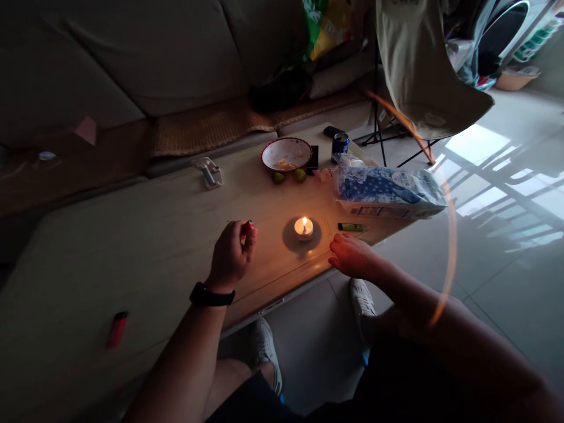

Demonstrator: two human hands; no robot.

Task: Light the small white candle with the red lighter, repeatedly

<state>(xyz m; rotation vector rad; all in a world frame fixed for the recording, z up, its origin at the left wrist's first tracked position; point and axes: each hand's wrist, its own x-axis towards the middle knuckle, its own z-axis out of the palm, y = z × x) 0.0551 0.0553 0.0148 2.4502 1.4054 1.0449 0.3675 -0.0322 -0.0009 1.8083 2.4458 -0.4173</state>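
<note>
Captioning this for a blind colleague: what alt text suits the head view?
A lit tea light candle burns on a pale table between two hands. The left hand pinches something small; the right hand rests near a green lighter.

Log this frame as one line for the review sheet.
Left hand: pinching something small, unclear | Right hand: fingertips on table edge | Nearby: lit tealight candle, green lighter
</note>
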